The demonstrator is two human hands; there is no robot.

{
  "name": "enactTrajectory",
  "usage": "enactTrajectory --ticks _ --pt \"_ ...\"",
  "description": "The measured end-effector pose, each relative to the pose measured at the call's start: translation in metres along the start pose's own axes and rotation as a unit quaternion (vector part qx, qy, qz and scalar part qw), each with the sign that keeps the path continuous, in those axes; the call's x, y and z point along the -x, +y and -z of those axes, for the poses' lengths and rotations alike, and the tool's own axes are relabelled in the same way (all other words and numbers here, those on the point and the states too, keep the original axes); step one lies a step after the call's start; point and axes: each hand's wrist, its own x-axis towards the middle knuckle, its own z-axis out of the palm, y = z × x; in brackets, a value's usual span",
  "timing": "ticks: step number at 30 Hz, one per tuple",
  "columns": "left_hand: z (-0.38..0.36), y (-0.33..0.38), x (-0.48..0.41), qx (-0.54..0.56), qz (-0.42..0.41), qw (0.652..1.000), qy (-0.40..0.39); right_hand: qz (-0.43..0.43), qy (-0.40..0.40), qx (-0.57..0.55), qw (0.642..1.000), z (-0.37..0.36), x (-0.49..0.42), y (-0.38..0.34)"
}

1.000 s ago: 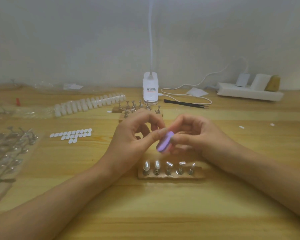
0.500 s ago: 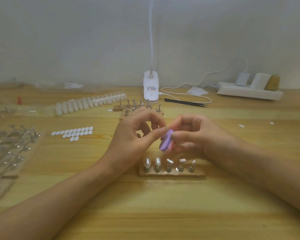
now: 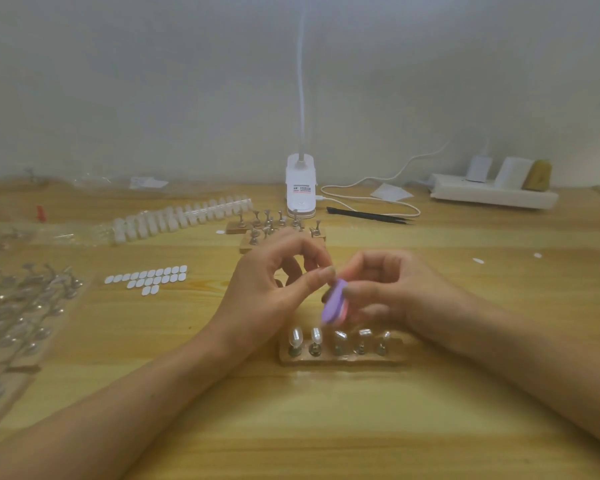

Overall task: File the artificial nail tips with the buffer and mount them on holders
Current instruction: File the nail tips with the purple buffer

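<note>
**Head view.** The right hand [image 3: 395,292] holds the purple buffer [image 3: 333,303], fingers clamped on its upper half. The left hand [image 3: 281,282] has thumb and forefinger pinched together against the buffer's top edge. The nail tip being filed is presumably in that pinch, but it is too small to make out. Both hands hover just behind the wooden holder strip [image 3: 340,356] on the tabletop [image 3: 326,427]. The strip carries five mounted tips [image 3: 315,336].

**Change noted.** Compared with the frames one second and half a second ago, the buffer stands steeper and its lower end hangs nearer the mounted row. The pairing of the hands is unchanged. The whole scene sits slightly lower in the frame, which points to a small head movement.

**Judgement.** A filing stroke is in progress, and mounting of this tip has not yet begun. The empty holders [image 3: 278,226] and the strip of unfiled tips [image 3: 181,216] lie as before, behind the hands.
</note>
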Motion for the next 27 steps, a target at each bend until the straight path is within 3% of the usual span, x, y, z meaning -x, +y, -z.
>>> enactTrajectory --ticks 4,7,11,15,18,21,25,27 --pt "0.0 0.001 0.001 -0.005 0.001 1.0 -0.001 0.031 0.122 -0.028 0.992 0.009 -0.002 -0.006" --pt "0.0 0.0 0.0 -0.008 -0.009 1.0 0.006 -0.009 0.02 -0.004 1.0 0.004 -0.002 -0.003" --pt "0.0 -0.001 0.001 -0.019 -0.018 1.0 -0.005 0.041 0.124 -0.045 0.99 0.008 -0.007 -0.006" --pt "-0.001 0.0 0.001 -0.012 -0.017 1.0 0.0 0.018 0.046 -0.008 0.999 0.005 -0.005 -0.003" --pt "-0.001 0.0 0.001 -0.015 -0.016 1.0 -0.007 0.054 0.129 -0.039 0.989 0.011 -0.008 -0.007" --pt "-0.003 0.003 0.003 -0.018 -0.032 0.999 -0.021 0.023 0.078 -0.027 0.996 0.009 -0.008 -0.005" --pt "-0.002 0.0 0.002 -0.012 -0.016 1.0 -0.018 0.055 0.139 -0.04 0.988 0.012 -0.009 -0.007" --pt "-0.001 0.0 0.001 -0.004 -0.012 1.0 -0.013 0.037 0.096 -0.02 0.994 0.011 -0.006 -0.006"
